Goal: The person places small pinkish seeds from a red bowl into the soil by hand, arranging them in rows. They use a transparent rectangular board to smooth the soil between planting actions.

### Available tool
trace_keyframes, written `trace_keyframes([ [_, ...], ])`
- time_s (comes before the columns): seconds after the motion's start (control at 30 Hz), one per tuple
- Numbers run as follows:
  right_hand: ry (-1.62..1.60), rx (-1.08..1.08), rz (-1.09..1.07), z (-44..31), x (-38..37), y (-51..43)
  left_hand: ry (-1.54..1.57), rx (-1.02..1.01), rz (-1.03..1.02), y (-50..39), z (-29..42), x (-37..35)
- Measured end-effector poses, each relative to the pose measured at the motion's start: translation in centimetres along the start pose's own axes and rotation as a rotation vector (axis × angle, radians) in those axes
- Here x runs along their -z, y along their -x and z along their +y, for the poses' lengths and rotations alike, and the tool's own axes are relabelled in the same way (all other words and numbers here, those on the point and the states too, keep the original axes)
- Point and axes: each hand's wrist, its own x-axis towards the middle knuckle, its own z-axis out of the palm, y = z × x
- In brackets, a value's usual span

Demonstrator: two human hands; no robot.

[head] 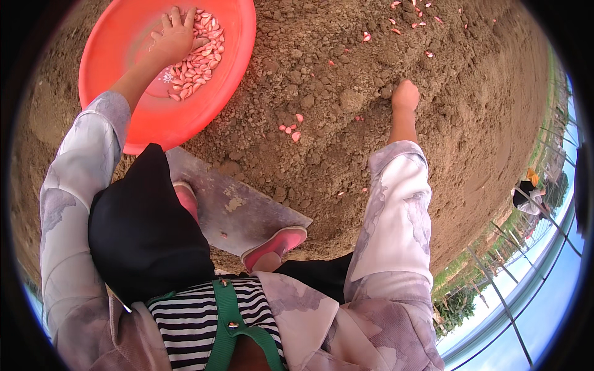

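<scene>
A red plastic basin (176, 127) rests on loose brown soil at the upper left, with a heap of pinkish garlic cloves (197, 69) along its right side. My left hand (174, 41) lies inside it, palm down and fingers spread, at the left edge of the heap. Out to the right, my right hand (405, 96) is curled into a fist against the soil (334, 167). Its fingertips are hidden, so whether it holds a clove does not show. A small cluster of garlic cloves (291, 127) lies on the ground between the basin and that hand.
Further loose cloves (366, 36) are scattered on the soil toward the top. Under my pink shoes (274, 247) is a flat grey board (241, 204). Another person (529, 197) is bent low at the far right, near thin poles (501, 297) and greenery.
</scene>
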Motion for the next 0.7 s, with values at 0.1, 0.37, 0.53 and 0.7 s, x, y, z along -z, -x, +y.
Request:
trace_keyframes([
  [0.1,-0.205,0.056,0.08,-0.9,3.7,1.3,0.028,0.002,0.024,0.2,-1.0,-0.7],
  [0.37,-0.135,0.334,0.33,-10.9,5.5,-3.3,0.01,-0.006,0.034,0.4,0.0,-0.1],
  [0.53,-0.198,0.16,0.094,-12.3,4.7,-3.9,0.023,0.006,0.038,0.9,-1.1,-0.3],
  [0.7,-0.211,0.162,0.125,-11.1,6.0,-2.8,0.198,0.029,-0.254,2.9,1.0,7.4],
])
